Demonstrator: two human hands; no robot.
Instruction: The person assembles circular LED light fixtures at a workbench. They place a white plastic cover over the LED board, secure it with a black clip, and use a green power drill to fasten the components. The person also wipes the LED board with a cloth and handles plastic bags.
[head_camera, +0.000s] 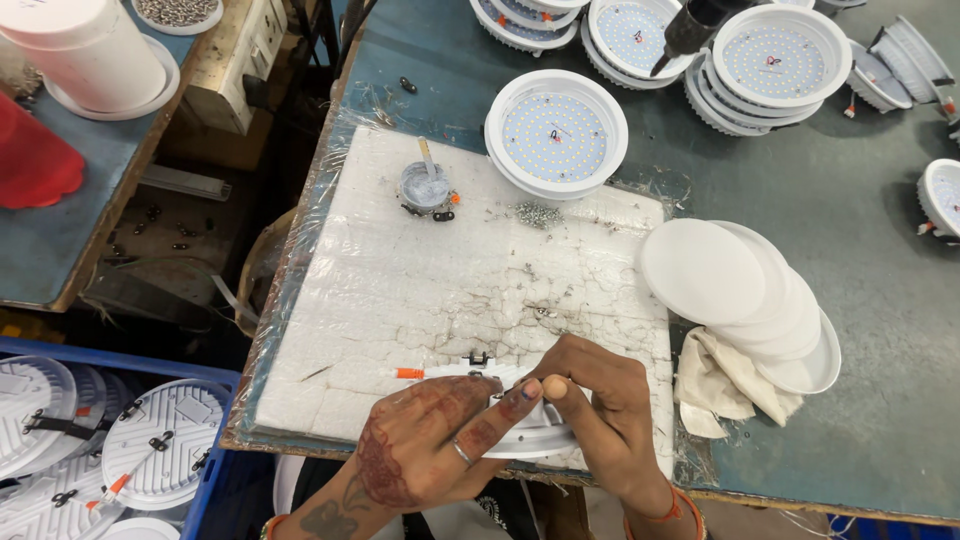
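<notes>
Head view: both hands' fingers pinch white lamp housing on foam pad; diffuser stack, cloth right.

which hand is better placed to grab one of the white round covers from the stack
Right, most likely. The right hand sits nearer the stack of white discs, which lies on its side of the foam pad. The left hand is farther off and lies over the white lamp body.

bright, even overhead light, soft shadows, sharp focus, slight wide-angle bending at edges.
</notes>
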